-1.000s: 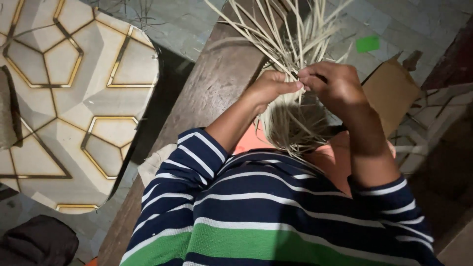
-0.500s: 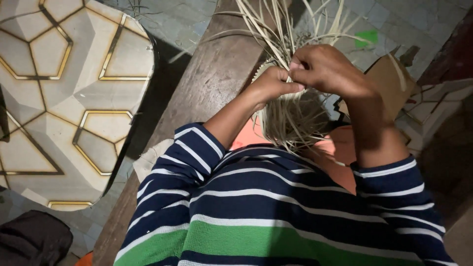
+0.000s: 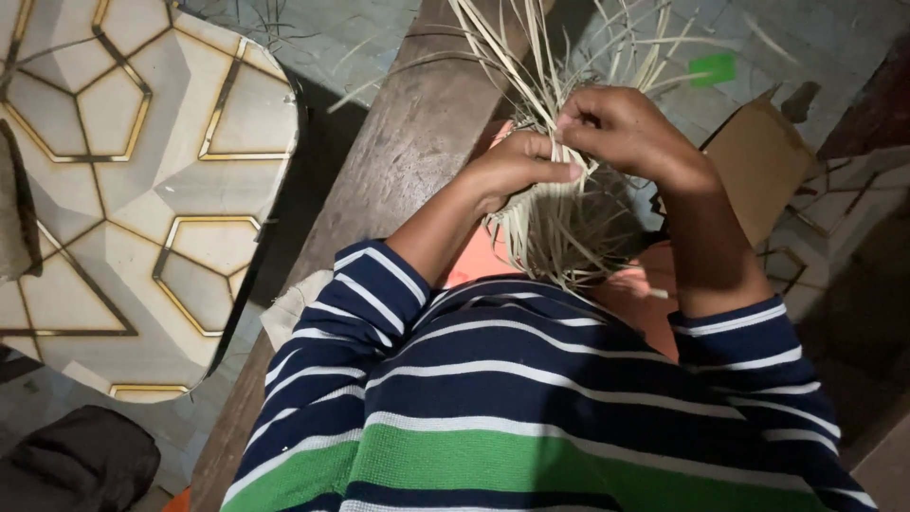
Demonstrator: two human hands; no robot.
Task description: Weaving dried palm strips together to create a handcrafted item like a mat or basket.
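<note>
Pale strips (image 3: 559, 228), ends perhaps hidden

Pale straw-coloured woven basket (image 3: 569, 223), half-made, rounded and tilted, held over the lap beside the long edge of a wooden bench (image 3: 398, 161). Loose thin reed strips (image 3: 531, 57) fanning upward from its rim, uneven, some bent.

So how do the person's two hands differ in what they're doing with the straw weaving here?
The left hand sits lower, fingers lying flat across the rim of the woven straw piece, steadying it. The right hand is higher and curled, pinching loose strands between fingertips. The left forearm comes in from the lower left, the right from the lower right. Both are bare, in striped sleeves, and touch the straw.
</note>
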